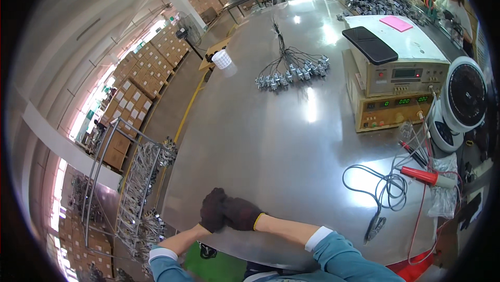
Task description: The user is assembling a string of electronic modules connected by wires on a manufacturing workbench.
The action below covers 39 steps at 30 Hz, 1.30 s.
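Observation:
Both my hands wear dark gloves and press together over the near left edge of the metal table. My left hand (212,211) is curled closed against the fingers of my right hand (242,214). Whatever lies between them, if anything, is hidden. The right glove's yellow cuff shows at the wrist, and its fingers are covered by the left hand. Farther up the table lies a bundle of cables (284,55), its metal connectors (294,73) fanned out toward me. A white perforated cup (221,59) stands by the left edge.
Two stacked test instruments (396,102) stand at right, topped by a black phone (370,45) and pink pad (396,23). Nearby are a white fan (464,94), a red-handled probe (419,175) and a coiled grey lead (388,191). A cable-laden rack (138,193) stands left; a co-worker (452,5) is far right.

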Motion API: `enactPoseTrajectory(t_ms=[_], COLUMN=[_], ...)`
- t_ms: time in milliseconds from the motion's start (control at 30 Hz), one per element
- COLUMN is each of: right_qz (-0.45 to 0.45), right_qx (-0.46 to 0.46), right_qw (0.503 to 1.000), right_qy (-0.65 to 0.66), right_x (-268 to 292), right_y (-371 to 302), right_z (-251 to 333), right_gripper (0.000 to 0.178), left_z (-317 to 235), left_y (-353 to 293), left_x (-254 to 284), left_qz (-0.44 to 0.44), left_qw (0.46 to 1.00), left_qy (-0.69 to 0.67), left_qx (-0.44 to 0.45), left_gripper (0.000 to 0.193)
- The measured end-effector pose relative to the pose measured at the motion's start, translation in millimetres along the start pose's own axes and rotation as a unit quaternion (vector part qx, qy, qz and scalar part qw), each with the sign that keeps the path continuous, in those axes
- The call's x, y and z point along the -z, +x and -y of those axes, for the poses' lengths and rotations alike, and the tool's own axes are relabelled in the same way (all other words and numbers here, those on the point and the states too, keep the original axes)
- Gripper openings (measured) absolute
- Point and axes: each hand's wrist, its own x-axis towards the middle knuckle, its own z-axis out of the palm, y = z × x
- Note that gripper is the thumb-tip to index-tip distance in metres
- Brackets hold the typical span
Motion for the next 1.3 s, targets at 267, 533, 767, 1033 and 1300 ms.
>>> enactPoseTrajectory(t_ms=[267,533,767,1033,1300], right_qz=[-0.002,0.003,0.014,0.01,0.024], right_qx=[0.002,0.011,0.02,0.031,0.023], right_qw=[1.0,0.999,0.999,0.998,0.999], right_qy=[-0.025,-0.048,-0.047,-0.051,-0.041], right_x=[4,-3,4,-3,5], right_y=[5,4,6,13,13], right_z=[5,-2,5,6,8], right_gripper=[0.037,0.034,0.044,0.043,0.029], left_z=[5,-5,0,33,22], left_y=[0,0,2,-8,-2], left_x=[2,3,7,-15,-4], left_qz=[0.038,0.0,0.031,-0.106,-0.035], left_qw=[0.995,1.0,0.998,0.992,0.998], left_qy=[-0.035,0.013,-0.029,0.012,-0.032], left_qx=[0.09,0.015,0.046,-0.074,-0.029], left_gripper=[0.034,0.033,0.029,0.036,0.04])
